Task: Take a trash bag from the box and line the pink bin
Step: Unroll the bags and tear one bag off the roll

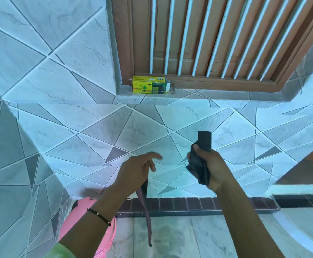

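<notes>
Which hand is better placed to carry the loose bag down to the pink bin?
Left. The left hand already holds the loose bag, which hangs right beside the pink bin. The right hand is busy gripping the roll, farther from the bin.

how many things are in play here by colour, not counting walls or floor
black: 2, the dark roll of trash bags in the right hand and the loose black bag strip hanging from the left hand
pink: 1, the round pink plastic bin
yellow and green: 1, the cardboard bag box on the window ledge
total: 4
</notes>
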A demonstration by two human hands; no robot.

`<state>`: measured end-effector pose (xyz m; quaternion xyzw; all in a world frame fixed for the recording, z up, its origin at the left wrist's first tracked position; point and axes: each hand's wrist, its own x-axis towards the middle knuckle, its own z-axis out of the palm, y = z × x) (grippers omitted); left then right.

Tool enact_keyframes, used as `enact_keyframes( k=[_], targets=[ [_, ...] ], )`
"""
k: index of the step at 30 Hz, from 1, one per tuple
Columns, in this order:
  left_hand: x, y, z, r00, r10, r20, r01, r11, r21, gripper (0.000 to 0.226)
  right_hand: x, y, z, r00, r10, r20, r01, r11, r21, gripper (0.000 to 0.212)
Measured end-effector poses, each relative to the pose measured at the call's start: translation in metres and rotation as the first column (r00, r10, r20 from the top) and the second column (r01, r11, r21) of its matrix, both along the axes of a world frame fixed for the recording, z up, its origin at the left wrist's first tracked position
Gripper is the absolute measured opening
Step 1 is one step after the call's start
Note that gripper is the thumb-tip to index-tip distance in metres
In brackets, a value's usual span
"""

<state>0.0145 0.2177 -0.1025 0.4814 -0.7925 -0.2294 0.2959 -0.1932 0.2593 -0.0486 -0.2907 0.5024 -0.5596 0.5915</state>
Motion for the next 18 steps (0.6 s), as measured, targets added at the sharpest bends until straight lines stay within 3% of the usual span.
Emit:
enact_keyframes(
  k=[2,4,6,8,11,14,16,18],
  targets=[
    [-0.003,0.002,0.004,1.0,-0.003,-0.017,0.003,0.999,0.039,0.03,0.004,-0.001,-0.002,0.998,0.039,0.055,-0.036,0.998,-0.045,0.013],
    [-0.012,0.008,0.012,0.988,0.007,-0.157,0.025,0.98,0.198,0.037,0.013,-0.001,-0.003,0.99,0.103,0.092,-0.096,0.993,-0.072,0.015],
    [-0.021,0.016,0.024,0.948,0.058,-0.313,0.105,0.873,0.477,0.061,0.023,0.001,-0.004,0.982,0.168,0.088,-0.161,0.984,-0.081,0.012],
    [-0.027,0.02,0.032,0.912,0.125,-0.392,0.181,0.734,0.655,0.074,0.03,0.002,-0.008,0.979,0.2,0.039,-0.196,0.977,-0.082,0.016],
    [-0.025,0.016,0.027,0.862,0.172,-0.476,0.259,0.659,0.706,0.082,0.033,0.001,-0.011,0.971,0.238,-0.011,-0.238,0.968,-0.083,0.034],
    [-0.021,0.014,0.019,0.814,0.181,-0.552,0.408,0.5,0.764,0.077,0.033,0.004,-0.012,0.964,0.26,-0.047,-0.263,0.963,-0.059,0.038],
    [-0.019,0.016,0.017,0.782,0.204,-0.589,0.428,0.511,0.746,0.07,0.033,0.004,-0.015,0.969,0.234,-0.079,-0.238,0.97,-0.043,0.034],
    [-0.019,0.016,0.019,0.731,0.291,-0.617,0.342,0.625,0.701,0.053,0.033,0.004,-0.018,0.977,0.182,-0.108,-0.186,0.982,-0.029,0.027]
  ],
)
